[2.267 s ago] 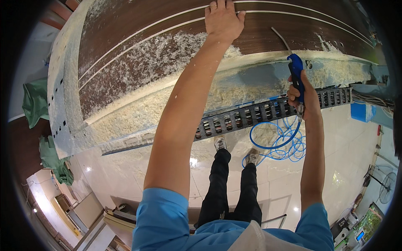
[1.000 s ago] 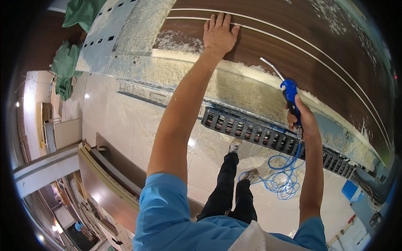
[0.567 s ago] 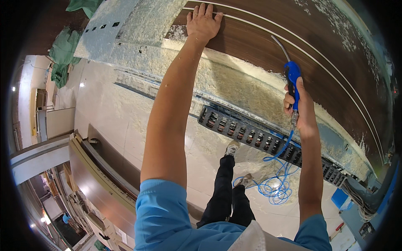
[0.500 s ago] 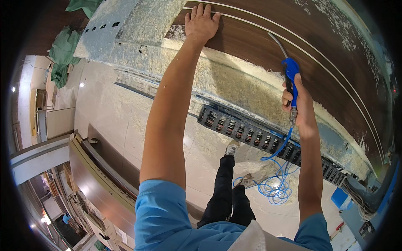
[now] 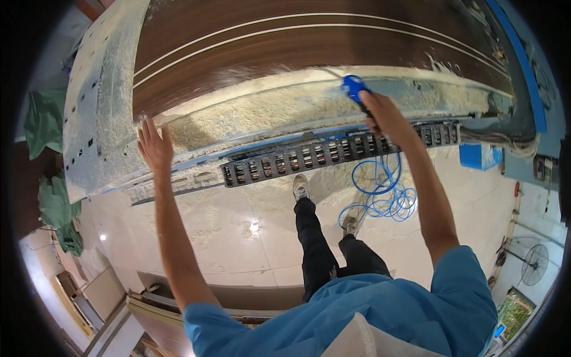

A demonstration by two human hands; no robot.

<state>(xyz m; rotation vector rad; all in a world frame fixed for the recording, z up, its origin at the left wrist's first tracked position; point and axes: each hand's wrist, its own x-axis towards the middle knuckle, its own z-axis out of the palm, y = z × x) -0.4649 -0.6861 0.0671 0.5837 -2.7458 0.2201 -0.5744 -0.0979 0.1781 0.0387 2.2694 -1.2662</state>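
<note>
My right hand point(image 5: 385, 118) is wrapped round a blue air blow gun point(image 5: 354, 87). Its thin nozzle points up and left over the near edge of a dark brown wood-grain panel point(image 5: 238, 53) with two pale lines along it. At the panel's near left corner, my left hand point(image 5: 156, 149) lies with fingers stretched out and holds nothing. Pale sawdust point(image 5: 262, 107) covers the machine bed along the panel's near edge. A coiled blue air hose point(image 5: 389, 202) hangs below my right forearm and lies on the floor.
A slotted black cable duct point(image 5: 297, 160) runs along the machine's front, above my feet. Green cloth point(image 5: 44, 122) hangs at the left. A blue box point(image 5: 480, 156) and a fan point(image 5: 535, 263) are at the right; stacked boards point(image 5: 160, 315) stand at lower left.
My left hand has moved from the panel's surface to its near left corner. The blow gun has swung from over the panel to its near edge. My view has turned and shifted.
</note>
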